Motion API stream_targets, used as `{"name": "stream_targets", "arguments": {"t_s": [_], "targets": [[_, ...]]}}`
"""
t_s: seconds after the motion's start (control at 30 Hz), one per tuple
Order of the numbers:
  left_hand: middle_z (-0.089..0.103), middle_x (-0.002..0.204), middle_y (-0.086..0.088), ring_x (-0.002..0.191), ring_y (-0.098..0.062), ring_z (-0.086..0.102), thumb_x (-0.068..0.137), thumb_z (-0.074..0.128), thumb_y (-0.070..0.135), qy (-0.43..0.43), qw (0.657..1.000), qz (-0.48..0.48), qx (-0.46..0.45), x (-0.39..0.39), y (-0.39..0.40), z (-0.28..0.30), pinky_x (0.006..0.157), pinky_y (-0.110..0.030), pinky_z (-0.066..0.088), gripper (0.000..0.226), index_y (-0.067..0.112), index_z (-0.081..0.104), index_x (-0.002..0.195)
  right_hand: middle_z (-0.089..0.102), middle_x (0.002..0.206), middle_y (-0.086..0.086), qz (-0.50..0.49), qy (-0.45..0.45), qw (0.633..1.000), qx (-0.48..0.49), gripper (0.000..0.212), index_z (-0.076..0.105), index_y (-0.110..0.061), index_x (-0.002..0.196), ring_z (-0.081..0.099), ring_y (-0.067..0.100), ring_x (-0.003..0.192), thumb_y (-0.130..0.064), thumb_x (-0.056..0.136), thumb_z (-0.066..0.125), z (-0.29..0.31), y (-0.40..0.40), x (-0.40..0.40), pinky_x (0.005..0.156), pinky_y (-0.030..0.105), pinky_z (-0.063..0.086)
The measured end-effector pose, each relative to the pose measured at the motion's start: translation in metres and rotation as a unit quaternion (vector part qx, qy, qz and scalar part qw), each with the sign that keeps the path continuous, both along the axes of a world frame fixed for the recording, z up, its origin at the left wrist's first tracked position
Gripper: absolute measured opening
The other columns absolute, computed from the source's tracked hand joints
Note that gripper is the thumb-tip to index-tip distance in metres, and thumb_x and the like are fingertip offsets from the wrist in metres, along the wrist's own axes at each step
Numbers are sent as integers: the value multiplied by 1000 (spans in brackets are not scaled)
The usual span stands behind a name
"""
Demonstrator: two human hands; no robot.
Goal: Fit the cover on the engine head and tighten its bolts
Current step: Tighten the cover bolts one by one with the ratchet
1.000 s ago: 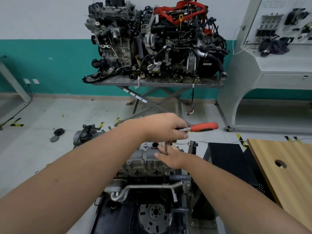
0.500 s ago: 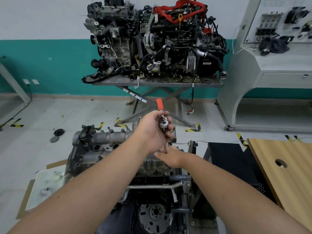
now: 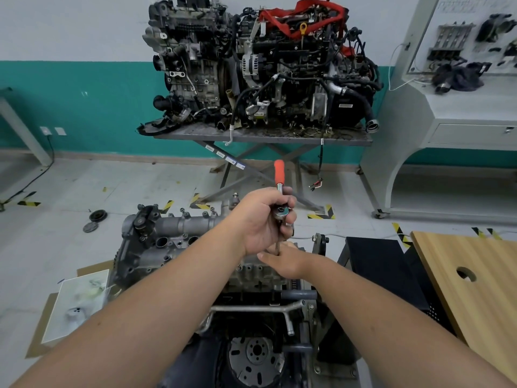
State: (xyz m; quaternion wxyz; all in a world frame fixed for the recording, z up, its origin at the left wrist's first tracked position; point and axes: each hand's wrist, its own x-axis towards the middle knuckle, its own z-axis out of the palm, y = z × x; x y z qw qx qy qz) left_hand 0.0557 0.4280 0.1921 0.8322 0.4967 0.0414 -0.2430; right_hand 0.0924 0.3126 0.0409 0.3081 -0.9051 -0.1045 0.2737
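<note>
The grey metal cover [image 3: 173, 233] lies along the top of the engine head [image 3: 251, 275] on a stand in front of me. My left hand [image 3: 263, 222] grips the head of a ratchet wrench [image 3: 279, 175], whose orange handle points away from me. A thin extension bar [image 3: 277, 247] runs down from the ratchet to the right end of the cover. My right hand [image 3: 285, 263] pinches the bar's lower end at the engine. The bolt under the bar is hidden by my hands.
Two large engines [image 3: 251, 65] sit on a scissor-lift table [image 3: 263, 135] ahead. A wooden table [image 3: 470, 281] with a hole stands at the right, beside a black stand [image 3: 375, 261]. A grey training console [image 3: 453, 107] is far right. Cardboard [image 3: 75, 303] and round parts [image 3: 98, 215] lie on the floor at left.
The ratchet handle swung from pointing right to pointing away from me, and my left hand shifted right off the cover, which now shows. In the last half second nothing moved.
</note>
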Motion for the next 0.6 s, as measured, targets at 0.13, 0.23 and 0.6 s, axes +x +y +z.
{"name": "stream_targets", "arguments": {"t_s": [0.13, 0.23, 0.6], "targets": [[55, 73, 1, 51, -12, 46, 95, 38, 2, -14, 1000, -13, 18, 0, 1, 3, 53, -26, 30, 20, 13, 48, 109, 35, 94, -4, -9, -9, 1000, -13, 31, 33, -41, 71, 28, 18, 102, -57, 96, 41, 4, 0, -1, 96, 39, 36], [56, 70, 0, 51, -12, 45, 97, 44, 1, -48, 997, 1, 60, -1, 1, 0, 50, -26, 32, 20, 12, 51, 113, 40, 134, 7, 14, 6, 999, -29, 39, 51, -34, 122, 34, 26, 128, -59, 97, 37, 8, -1, -3, 115, 50, 29], [50, 68, -5, 47, -12, 33, 92, 35, -1, -96, 987, 67, 111, -7, -10, -3, 47, -25, 24, 18, 10, 46, 81, 43, 126, 9, 5, -3, 1000, -19, 37, 54, -37, 113, 34, 26, 123, -61, 93, 35, 1, 0, -1, 113, 50, 30]]}}
